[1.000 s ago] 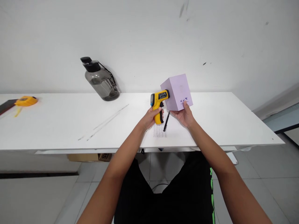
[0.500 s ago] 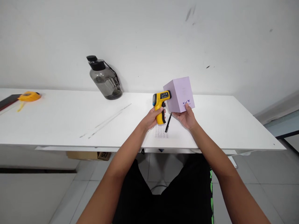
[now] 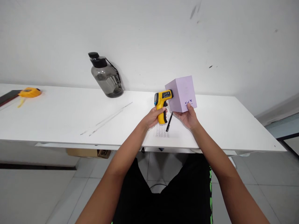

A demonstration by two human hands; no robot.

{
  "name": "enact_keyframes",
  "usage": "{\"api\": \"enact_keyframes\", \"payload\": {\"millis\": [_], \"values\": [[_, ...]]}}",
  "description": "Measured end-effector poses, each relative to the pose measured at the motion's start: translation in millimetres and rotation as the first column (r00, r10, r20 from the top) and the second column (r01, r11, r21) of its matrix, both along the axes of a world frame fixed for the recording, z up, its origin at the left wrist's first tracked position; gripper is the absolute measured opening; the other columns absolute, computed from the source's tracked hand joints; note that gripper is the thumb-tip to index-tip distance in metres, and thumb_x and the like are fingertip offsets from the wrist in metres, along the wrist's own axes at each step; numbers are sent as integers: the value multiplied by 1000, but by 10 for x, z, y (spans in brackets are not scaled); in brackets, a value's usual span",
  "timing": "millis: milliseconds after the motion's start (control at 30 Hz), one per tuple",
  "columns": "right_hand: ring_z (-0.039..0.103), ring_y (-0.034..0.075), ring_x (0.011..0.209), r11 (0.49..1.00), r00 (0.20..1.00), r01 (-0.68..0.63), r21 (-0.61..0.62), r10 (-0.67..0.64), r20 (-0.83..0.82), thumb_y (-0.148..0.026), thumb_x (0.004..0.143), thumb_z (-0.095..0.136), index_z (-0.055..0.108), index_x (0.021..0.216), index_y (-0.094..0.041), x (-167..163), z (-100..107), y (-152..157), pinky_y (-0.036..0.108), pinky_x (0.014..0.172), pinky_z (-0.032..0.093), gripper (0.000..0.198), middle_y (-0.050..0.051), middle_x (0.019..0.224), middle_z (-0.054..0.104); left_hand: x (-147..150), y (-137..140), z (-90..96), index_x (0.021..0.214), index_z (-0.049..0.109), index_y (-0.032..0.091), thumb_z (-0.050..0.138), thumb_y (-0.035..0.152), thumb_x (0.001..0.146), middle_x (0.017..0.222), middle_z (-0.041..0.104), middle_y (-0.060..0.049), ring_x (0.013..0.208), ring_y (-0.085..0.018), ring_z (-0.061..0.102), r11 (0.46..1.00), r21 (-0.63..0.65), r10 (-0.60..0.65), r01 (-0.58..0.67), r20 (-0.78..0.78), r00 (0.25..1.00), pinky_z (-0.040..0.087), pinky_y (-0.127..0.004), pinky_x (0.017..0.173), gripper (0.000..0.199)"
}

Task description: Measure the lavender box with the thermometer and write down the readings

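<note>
My left hand (image 3: 153, 117) is wrapped round the handle of a yellow and black infrared thermometer (image 3: 161, 99). The thermometer's nose points right, at the side of a lilac box (image 3: 186, 90); whether it touches the box I cannot tell. My right hand (image 3: 187, 118) grips the box from below, thumb on the printed front face and fingers under its lower edge. The box is tilted. Below and between my hands, a black pen (image 3: 169, 122) lies slanted on a sheet of paper (image 3: 161, 134) with handwritten lines. My left hand hides part of the sheet.
A grey translucent bottle (image 3: 108, 81) with a black lid stands by the wall at the back left. Farther left lie a yellow tape measure (image 3: 30, 92) and a dark flat object (image 3: 8, 97). The white table's (image 3: 112, 130) front edge runs above my legs. A cardboard box (image 3: 87, 152) is beneath.
The camera view has shifted slightly. Both hands keep their hold, and the thermometer and lilac box stay in nearly the same position relative to each other.
</note>
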State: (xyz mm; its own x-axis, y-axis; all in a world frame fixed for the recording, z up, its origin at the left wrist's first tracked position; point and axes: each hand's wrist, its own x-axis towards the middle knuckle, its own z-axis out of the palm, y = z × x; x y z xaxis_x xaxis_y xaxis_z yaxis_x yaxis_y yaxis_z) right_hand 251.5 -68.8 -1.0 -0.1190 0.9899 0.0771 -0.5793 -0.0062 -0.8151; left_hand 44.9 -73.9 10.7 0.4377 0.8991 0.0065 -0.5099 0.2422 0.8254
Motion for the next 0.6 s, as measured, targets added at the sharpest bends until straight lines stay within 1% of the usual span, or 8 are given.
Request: {"api": "enact_keyframes", "payload": {"millis": [100, 233, 500, 600], "values": [[66, 23, 120, 1000, 1000, 4, 3, -4, 5, -56, 78, 76, 63, 119, -31, 4, -1, 1, 40, 99, 60, 49, 0, 127, 71, -1, 5, -6, 97, 61, 15, 84, 33, 76, 83, 65, 0, 71, -10, 61, 1000, 4, -1, 1, -8, 1000, 49, -27, 69, 36], [67, 24, 119, 1000, 1000, -3, 6, 3, 19, -56, 79, 74, 61, 122, -32, 18, -6, 9, 41, 98, 61, 51, 0, 127, 71, -6, 23, -25, 96, 62, 14, 84, 31, 75, 84, 66, -1, 75, -10, 61, 1000, 11, -6, 6, -12, 1000, 48, -26, 72, 34], [63, 24, 126, 1000, 999, 0, 18, -1, 42, -56, 80, 73, 60, 124, -33, 24, -1, 5, 42, 99, 60, 52, 0, 128, 71, -8, 22, -21, 92, 63, 14, 84, 29, 75, 84, 67, -1, 74, -9, 60, 1000, -6, 0, 0, -20, 1000, 48, -26, 75, 31], [62, 25, 127, 1000, 999, 2, 19, -3, 54, -57, 79, 73, 60, 123, -33, 25, 6, 2, 43, 99, 60, 52, 0, 131, 69, -15, 16, -11, 96, 63, 14, 84, 28, 76, 85, 66, -1, 75, -10, 61, 1000, -2, -14, 14, -22, 1000, 48, -27, 76, 32]]}}
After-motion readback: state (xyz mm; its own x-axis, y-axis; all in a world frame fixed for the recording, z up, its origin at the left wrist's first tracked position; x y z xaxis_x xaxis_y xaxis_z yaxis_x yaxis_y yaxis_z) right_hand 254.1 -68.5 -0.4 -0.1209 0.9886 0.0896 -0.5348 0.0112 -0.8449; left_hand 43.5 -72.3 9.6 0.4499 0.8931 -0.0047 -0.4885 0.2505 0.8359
